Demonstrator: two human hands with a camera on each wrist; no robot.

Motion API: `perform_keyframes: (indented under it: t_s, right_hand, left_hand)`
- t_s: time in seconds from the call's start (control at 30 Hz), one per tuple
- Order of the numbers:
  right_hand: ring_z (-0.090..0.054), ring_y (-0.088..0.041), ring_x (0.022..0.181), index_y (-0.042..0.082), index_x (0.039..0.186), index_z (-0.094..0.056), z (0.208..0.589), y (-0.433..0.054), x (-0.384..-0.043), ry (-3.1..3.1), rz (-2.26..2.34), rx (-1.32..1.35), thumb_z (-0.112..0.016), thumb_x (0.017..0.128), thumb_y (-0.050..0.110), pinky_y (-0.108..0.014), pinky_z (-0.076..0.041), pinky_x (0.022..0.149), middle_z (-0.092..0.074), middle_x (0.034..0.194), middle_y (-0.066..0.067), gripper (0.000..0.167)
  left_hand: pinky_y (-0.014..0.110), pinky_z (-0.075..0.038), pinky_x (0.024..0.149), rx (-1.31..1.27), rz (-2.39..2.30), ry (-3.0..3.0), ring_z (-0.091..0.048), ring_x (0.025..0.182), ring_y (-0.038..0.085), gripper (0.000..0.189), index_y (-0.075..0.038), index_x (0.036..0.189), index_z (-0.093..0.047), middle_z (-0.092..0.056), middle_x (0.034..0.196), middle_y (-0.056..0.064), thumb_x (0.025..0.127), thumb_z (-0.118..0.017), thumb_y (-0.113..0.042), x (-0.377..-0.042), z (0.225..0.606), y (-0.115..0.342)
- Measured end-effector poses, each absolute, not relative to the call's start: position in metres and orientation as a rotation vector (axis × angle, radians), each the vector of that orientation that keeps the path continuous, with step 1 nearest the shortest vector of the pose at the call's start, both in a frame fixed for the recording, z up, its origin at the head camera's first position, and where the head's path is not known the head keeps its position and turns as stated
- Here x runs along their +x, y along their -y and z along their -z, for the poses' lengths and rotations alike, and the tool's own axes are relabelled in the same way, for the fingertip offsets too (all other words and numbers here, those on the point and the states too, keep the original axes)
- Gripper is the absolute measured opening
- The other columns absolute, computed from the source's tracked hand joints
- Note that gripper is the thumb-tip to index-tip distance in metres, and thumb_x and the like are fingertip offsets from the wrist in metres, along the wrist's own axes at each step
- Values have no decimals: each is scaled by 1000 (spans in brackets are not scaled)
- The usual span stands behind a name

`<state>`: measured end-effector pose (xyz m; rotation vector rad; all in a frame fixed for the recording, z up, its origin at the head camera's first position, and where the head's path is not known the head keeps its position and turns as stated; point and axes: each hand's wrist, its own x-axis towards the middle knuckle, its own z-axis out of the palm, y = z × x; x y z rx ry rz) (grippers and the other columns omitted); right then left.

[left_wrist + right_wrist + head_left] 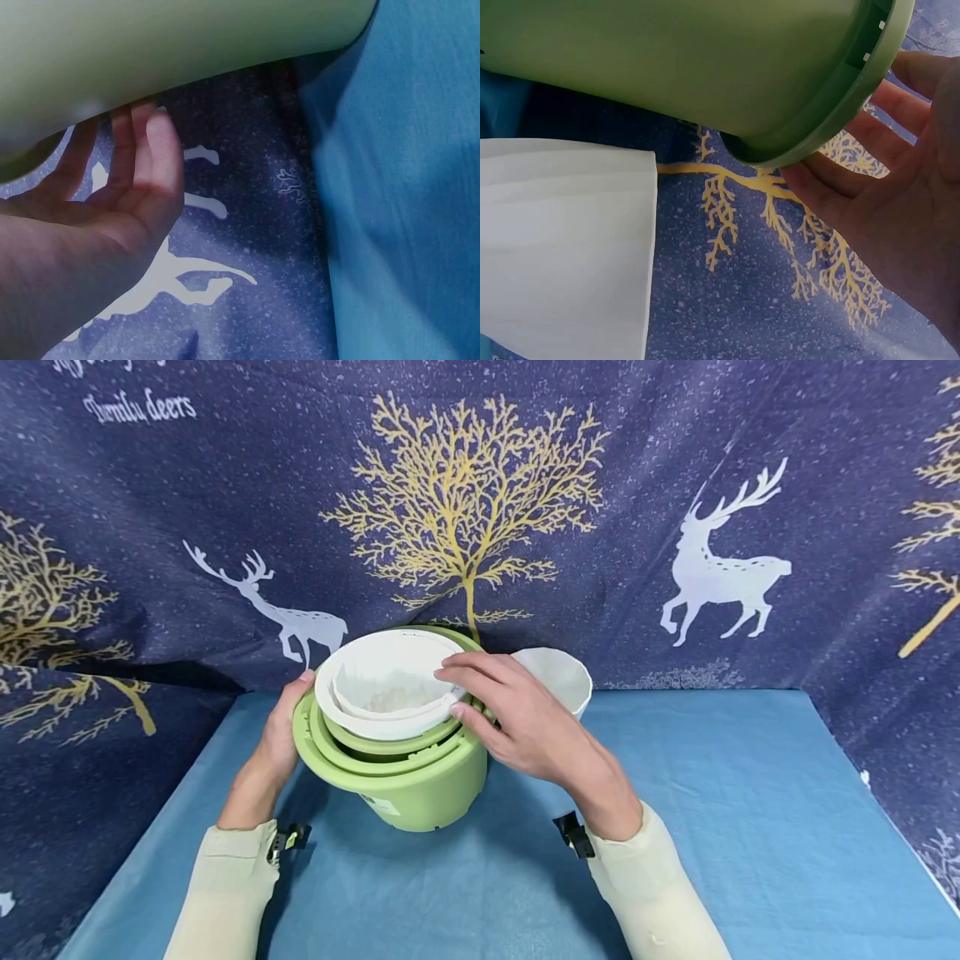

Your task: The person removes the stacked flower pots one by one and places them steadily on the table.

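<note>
A large light-green flower pot (420, 797) stands on the table, its mouth tipped toward me. Smaller green pots (360, 767) are nested in it, and white pots (386, 727) sit innermost. My left hand (279, 735) grips the big pot's left rim, thumb on top; the left wrist view has its fingers against the green outer wall. My right hand (525, 718) reaches over the right side and pinches the white pot's rim between thumb and fingers. In the right wrist view, other fingers (825, 187) lie by the green rim. The pots' lower insides are hidden.
Another white pot (558, 677) stands behind my right hand, partly covered by it. Blue cloth (735, 810) covers the table. A dark blue curtain (645, 427) with printed trees and deer hangs close behind the pots.
</note>
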<state>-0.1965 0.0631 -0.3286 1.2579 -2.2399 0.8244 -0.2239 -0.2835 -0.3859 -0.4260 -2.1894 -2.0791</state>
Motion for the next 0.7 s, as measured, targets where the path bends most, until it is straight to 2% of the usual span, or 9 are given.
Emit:
perform_keyframes:
  t_s: [0.3, 0.5, 0.7]
  right_hand:
    - [-56, -26, 134, 8, 138, -66, 330, -58, -196, 2237, -754, 1268, -51, 112, 18, -45, -37, 118, -64, 139, -7, 32]
    - [-54, -27, 131, 9, 134, -68, 330, -55, -192, 2286, -717, 1254, -44, 114, 18, -45, -36, 117, -64, 133, -5, 32]
    - [-56, -25, 119, 12, 118, -68, 329, -52, -192, 2306, -724, 1267, -40, 115, 18, -47, -32, 119, -64, 119, 0, 29]
  left_hand:
    - [20, -53, 71, -424, 2055, 2205, -67, 63, 7, 51, -17, 100, -68, -70, 72, -3, 116, -31, -47, -225, 386, 284]
    - [19, -54, 73, -417, 2068, 2203, -68, 66, 5, 50, -18, 103, -69, -71, 74, -4, 116, -30, -46, -224, 385, 284]
    - [19, -54, 71, -428, 2075, 2188, -68, 66, 5, 49, -18, 106, -70, -72, 75, -4, 116, -30, -46, -223, 385, 283]
